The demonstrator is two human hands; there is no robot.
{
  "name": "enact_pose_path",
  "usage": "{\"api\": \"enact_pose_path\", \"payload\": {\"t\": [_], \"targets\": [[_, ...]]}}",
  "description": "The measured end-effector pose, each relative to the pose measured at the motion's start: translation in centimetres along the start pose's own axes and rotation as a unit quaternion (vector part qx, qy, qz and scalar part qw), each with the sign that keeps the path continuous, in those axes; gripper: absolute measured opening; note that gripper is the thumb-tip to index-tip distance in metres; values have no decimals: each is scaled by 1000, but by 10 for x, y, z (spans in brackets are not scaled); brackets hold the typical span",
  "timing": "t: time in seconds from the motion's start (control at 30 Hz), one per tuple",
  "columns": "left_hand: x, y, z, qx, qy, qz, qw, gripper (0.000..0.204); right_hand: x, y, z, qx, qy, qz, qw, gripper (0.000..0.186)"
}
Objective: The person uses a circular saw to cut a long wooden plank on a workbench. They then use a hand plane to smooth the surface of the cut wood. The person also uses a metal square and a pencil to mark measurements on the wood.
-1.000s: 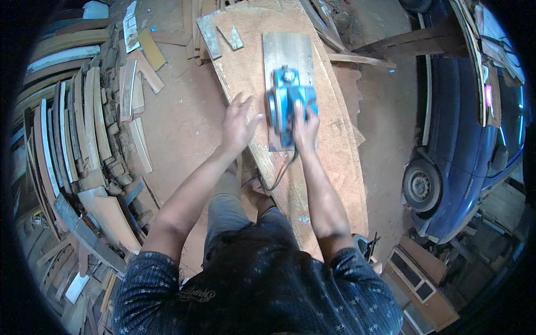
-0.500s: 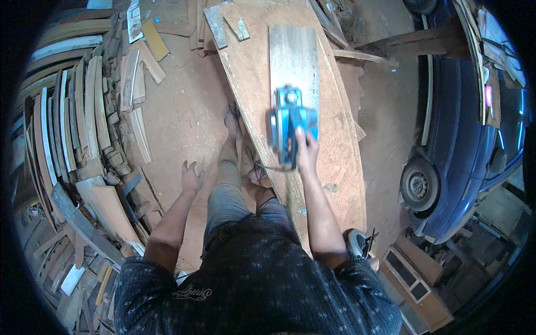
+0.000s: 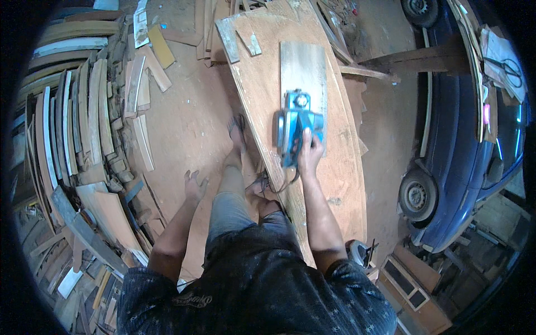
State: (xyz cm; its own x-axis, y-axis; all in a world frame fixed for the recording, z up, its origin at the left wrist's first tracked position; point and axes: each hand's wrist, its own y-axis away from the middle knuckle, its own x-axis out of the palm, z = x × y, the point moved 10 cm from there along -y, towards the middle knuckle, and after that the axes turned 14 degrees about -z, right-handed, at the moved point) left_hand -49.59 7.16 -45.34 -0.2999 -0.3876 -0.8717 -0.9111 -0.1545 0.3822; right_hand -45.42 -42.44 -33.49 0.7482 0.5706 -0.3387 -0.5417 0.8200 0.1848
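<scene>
My right hand (image 3: 310, 153) is wrapped round the handle of a blue electric planer (image 3: 300, 120). The planer rests on the near part of a wooden board (image 3: 303, 64), whose pale grey-brown face shows beyond it. Beneath the board is a long workbench (image 3: 262, 72) with a dusty wooden top. A dark power cord (image 3: 290, 181) trails from the planer's near end past the bench's left edge. Out over the floor to the left, my left hand (image 3: 195, 185) hangs with its fingers apart, holding nothing.
Two short wood offcuts (image 3: 228, 42) lie at the bench's far left corner. Stacks of planks (image 3: 78, 117) fill the left side. A blue car (image 3: 446, 145) stands at the right. By my right elbow is a round-bodied tool (image 3: 357, 251), partly hidden.
The bench, board and surroundings sit slightly lower and further right in the picture, as the view has shifted. The planer now sits nearer the board's far end, still in my right hand.
</scene>
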Motion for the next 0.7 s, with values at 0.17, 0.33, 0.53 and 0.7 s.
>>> {"api": "enact_pose_path", "payload": {"t": [0.17,0.33,0.53,0.7], "targets": [[-10,-13,41,-57,19,5,998,65,96,-104,48,-4,-20,6,1000,54],[-26,-21,60,-57,2,11,998,64,187,-199,93,18,-59,12,998,53],[-29,-32,52,-60,-11,27,998,62,222,-210,98,55,-29,74,995,54],[-36,-52,0,-46,16,28,998,62,166,-146,74,140,-41,68,987,51]]}}
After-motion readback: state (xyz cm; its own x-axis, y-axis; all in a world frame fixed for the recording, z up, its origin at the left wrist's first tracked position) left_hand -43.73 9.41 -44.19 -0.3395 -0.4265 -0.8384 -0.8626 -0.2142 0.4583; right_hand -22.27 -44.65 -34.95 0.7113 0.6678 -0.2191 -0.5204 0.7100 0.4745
